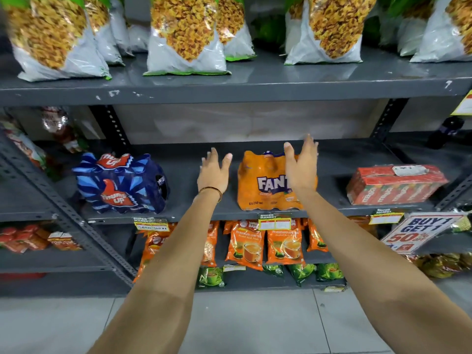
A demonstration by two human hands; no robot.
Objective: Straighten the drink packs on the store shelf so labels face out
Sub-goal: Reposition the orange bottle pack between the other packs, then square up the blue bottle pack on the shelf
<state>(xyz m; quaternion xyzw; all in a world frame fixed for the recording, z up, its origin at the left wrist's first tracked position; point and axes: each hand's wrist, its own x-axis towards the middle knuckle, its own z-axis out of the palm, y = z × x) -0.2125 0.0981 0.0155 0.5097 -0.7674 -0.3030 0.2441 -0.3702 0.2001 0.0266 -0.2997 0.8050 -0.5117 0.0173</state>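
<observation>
flanking the orange fanta pack [265,185]: both open grips.

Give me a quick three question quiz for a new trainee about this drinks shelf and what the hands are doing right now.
1. True or false: the right hand is gripping the red Maaza carton pack.
2. Which pack stands between the two hands? A) blue Thums Up pack B) orange Fanta pack C) tea pouches
3. Fill in: the left hand, fingers spread, hovers over bare shelf between the Thums Up pack and the ____ pack.

Key: 1 false, it is open in front of the Fanta pack; 2 B; 3 Fanta.
</observation>
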